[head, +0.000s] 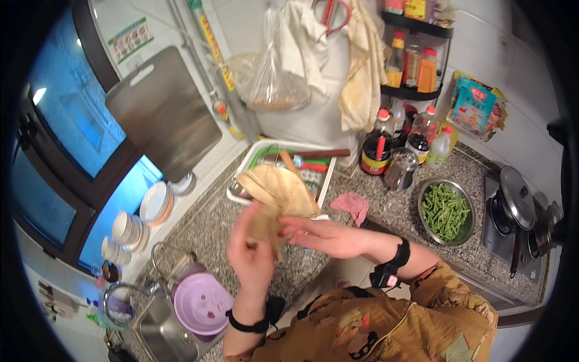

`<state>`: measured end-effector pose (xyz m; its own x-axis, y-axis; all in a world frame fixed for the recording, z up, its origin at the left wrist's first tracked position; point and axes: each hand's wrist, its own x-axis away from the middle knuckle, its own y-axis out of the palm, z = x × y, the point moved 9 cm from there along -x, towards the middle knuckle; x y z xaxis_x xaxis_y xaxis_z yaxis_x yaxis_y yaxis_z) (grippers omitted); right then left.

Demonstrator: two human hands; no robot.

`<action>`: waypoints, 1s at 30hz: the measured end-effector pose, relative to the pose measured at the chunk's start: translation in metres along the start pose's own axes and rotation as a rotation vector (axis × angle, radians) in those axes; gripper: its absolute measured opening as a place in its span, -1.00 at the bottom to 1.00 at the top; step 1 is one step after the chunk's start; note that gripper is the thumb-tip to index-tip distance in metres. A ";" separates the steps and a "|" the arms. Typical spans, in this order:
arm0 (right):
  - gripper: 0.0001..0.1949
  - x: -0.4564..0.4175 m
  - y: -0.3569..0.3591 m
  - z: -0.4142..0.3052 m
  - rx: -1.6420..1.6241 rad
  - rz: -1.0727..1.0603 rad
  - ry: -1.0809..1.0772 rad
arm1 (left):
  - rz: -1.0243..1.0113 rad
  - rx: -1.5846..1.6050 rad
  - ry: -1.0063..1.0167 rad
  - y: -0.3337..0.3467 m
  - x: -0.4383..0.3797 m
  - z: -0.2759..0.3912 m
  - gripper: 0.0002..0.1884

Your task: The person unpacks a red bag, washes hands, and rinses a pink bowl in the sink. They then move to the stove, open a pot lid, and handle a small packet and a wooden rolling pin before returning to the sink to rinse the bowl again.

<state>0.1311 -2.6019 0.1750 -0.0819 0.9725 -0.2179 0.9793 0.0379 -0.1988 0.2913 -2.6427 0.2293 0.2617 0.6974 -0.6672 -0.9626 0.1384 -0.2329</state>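
In front of me a beige cloth (281, 190) hangs bunched over the counter, blurred by motion. My left hand (253, 262) is closed around its lower, gathered part. The cloth's wider folds spread up and to the right, above a white tray (322, 199). My right hand (332, 237) reaches in from the right with its fingers stretched out. Its fingertips meet the cloth's edge; blur hides whether they pinch it. The tray holds utensils, among them a wooden stick (298, 174) and a red-handled tool (314, 167), partly covered by the cloth.
A pink rag (350, 206) lies on the granite counter. To the right are sauce bottles (376, 145), a steel bowl of cut green beans (445, 212) and a lidded pan (517, 199) on the hob. A purple basin (203, 303) sits at the sink (165, 332), lower left.
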 end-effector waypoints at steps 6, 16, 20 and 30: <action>-0.36 -0.004 -0.021 -0.018 -1.282 -0.031 -0.054 | -0.405 -0.310 0.452 0.035 0.029 0.044 -0.49; -0.32 0.007 -0.014 -0.046 -0.282 -0.063 -0.042 | -0.576 -0.084 0.329 -0.013 0.026 0.055 -0.23; -0.36 0.023 0.037 -0.053 0.049 -0.324 -0.128 | -0.411 0.230 -0.066 0.001 0.004 0.023 -0.09; -0.43 0.035 -0.013 -0.079 0.562 0.020 -0.207 | -0.500 0.526 -0.517 0.016 0.024 -0.033 -0.72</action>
<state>0.1302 -2.5505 0.2450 -0.1537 0.9048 -0.3972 0.7377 -0.1624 -0.6553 0.2847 -2.6466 0.1865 0.7177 0.6817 -0.1422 -0.6854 0.7276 0.0291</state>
